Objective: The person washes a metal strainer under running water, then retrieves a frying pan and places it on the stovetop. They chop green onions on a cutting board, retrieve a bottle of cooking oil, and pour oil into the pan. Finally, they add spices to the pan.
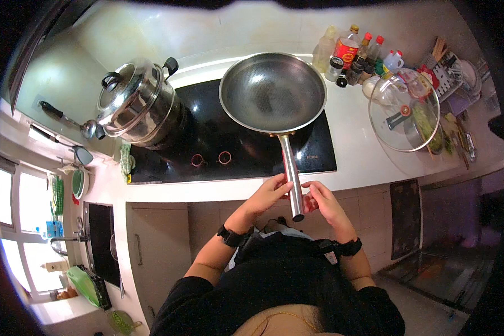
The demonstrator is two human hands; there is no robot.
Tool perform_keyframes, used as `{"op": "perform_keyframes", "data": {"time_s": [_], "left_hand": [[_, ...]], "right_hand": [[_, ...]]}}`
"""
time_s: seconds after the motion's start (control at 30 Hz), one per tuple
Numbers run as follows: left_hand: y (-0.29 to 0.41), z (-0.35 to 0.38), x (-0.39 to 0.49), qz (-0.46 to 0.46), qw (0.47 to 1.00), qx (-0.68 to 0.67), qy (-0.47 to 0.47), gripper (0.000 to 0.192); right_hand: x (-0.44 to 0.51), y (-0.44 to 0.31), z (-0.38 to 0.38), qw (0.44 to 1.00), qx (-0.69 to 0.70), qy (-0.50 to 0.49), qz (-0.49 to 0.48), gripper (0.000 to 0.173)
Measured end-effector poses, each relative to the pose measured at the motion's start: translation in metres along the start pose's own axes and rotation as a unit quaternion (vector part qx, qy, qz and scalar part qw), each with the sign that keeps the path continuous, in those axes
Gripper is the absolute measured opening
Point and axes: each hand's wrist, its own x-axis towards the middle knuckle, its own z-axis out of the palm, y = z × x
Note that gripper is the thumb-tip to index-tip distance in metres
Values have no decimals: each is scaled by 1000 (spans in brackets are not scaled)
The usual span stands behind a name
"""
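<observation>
A frying pan with a steel handle (273, 92) rests on the right part of the black cooktop (210, 138), its handle pointing towards me over the counter's front edge. My left hand (273, 191) is at the left side of the handle, thumb against it; whether the fingers close around it is hard to tell. Just right of the handle, my right hand (321, 199) has its fingers partly curled and apart, with nothing seen in it. Nothing shows inside the pan. A lidded stainless steel pot (140, 105) stands on the cooktop's left side.
Right of the cooktop, a glass lid (403, 109) stands before a bowl of green vegetables (424, 130). Seasoning bottles (346, 48) line the wall behind. A dish rack (449, 80) is at the far right. A ladle (69, 119) hangs at the left; a sink (103, 243) lies below it.
</observation>
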Motion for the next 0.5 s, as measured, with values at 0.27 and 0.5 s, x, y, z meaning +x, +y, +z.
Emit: {"op": "perform_keyframes", "data": {"time_s": [0.27,0.5], "left_hand": [[-29,-34,-49,40,985,15,166,37],[-115,-114,-197,77,868,-52,488,36]], "right_hand": [[20,53,-32,987,-153,-16,43,21],[17,76,15,779,-601,-180,-3,27]]}}
